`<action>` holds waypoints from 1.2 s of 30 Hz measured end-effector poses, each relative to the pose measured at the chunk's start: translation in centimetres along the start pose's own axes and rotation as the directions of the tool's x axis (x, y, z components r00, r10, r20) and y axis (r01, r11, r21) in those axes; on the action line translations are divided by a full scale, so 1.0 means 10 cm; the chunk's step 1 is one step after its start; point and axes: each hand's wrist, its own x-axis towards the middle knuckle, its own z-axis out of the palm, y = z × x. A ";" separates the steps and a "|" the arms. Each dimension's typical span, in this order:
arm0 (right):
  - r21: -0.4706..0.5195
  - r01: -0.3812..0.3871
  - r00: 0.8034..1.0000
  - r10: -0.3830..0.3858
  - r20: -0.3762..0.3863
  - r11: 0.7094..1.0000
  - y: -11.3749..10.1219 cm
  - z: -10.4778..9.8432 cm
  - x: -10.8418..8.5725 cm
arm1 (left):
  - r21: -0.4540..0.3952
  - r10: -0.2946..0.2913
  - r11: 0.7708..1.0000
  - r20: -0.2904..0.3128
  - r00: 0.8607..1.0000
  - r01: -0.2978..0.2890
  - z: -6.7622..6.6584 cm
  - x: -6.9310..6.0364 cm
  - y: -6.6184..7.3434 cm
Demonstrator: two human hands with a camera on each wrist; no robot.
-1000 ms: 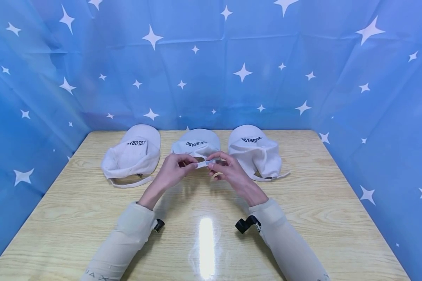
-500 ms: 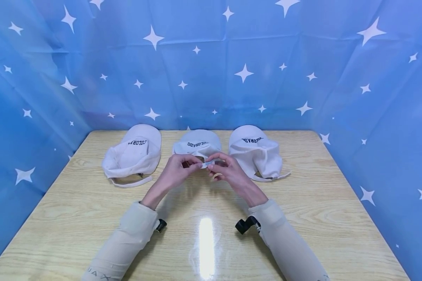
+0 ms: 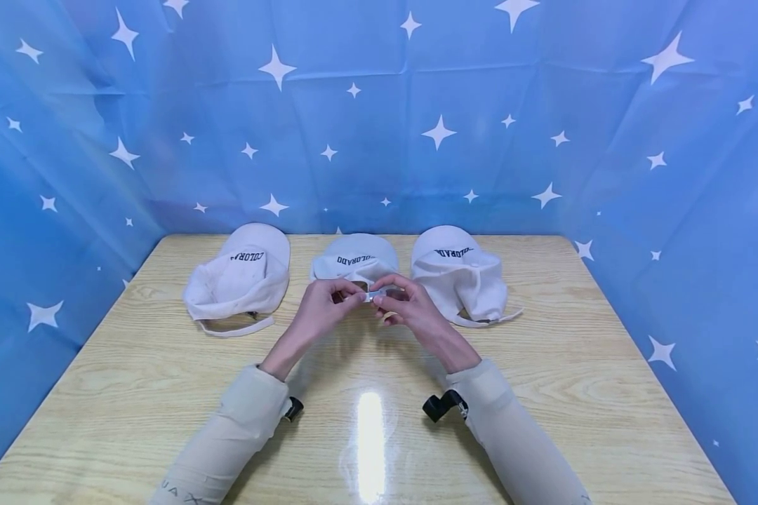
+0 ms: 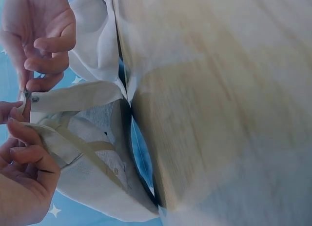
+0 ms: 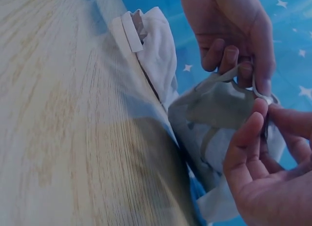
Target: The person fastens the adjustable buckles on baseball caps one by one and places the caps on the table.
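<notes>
In the head view, a white baseball cap (image 3: 354, 261) with dark lettering lies at the table's far middle, its back strap (image 3: 372, 297) raised toward me. My left hand (image 3: 324, 308) pinches one part of the strap between thumb and fingers. From the other side, my right hand (image 3: 413, 308) pinches the strap by a small metal clasp. The left wrist view shows the fingertips of both hands meeting at the clasp (image 4: 27, 94), above the hollow back of the cap (image 4: 97, 153). Fingers hide part of the strap in the right wrist view.
Another white cap (image 3: 234, 280) lies on the left, its strap loose. A third white cap (image 3: 457, 273) sits on the right with a strap end sticking out. The wooden table (image 3: 518, 414) backs onto a blue starred curtain (image 3: 379, 140).
My left hand has shifted slightly right toward the right hand, so less of the strap shows between them. The right hand holds nearly the same position; the caps stay put.
</notes>
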 end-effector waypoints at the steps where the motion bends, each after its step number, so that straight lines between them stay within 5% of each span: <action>1: -0.001 0.002 1.000 -0.002 -0.002 1.000 0.00 0.00 0.00 | -0.001 -0.002 1.000 -0.001 1.000 0.002 0.01 0.00 0.00; 7: -0.035 0.026 1.000 -0.026 -0.013 0.999 0.00 0.02 0.00 | 0.041 0.011 0.999 -0.021 1.000 -0.011 0.04 -0.01 -0.01; 12: -0.200 0.106 0.993 -0.113 -0.027 0.974 0.01 0.03 -0.01 | 0.039 0.009 0.999 -0.033 0.999 -0.008 0.04 -0.01 -0.02; 15: -0.422 0.208 0.969 -0.243 -0.031 0.882 0.02 0.02 0.00 | 0.035 0.007 0.999 -0.035 0.999 -0.005 0.04 0.00 -0.03; 17: -0.581 0.275 0.934 -0.357 -0.028 0.766 0.02 0.02 0.00 | 0.037 0.005 0.999 -0.034 0.999 -0.004 0.04 0.00 -0.04; 21: -0.784 0.368 0.821 -0.570 0.021 0.501 0.04 0.02 -0.01 | 0.044 0.000 0.999 -0.026 1.000 0.001 0.04 0.00 -0.05; 24: -0.833 0.409 0.747 -0.661 0.072 0.371 0.04 0.01 -0.01 | 0.036 0.000 0.999 -0.016 1.000 0.001 0.03 0.00 -0.04; 27: -0.828 0.461 0.688 -0.718 0.107 0.319 0.06 -0.01 -0.01 | 0.020 -0.001 1.000 0.002 1.000 0.001 0.00 0.00 -0.04; 31: -0.784 0.535 0.630 -0.768 0.120 0.317 0.07 -0.05 0.01 | 0.009 -0.011 1.000 0.039 0.999 0.011 -0.07 -0.01 -0.04; 36: -0.763 0.563 0.605 -0.787 0.121 0.316 0.08 -0.09 0.03 | -0.006 -0.040 0.999 0.113 0.993 0.041 -0.16 -0.01 -0.07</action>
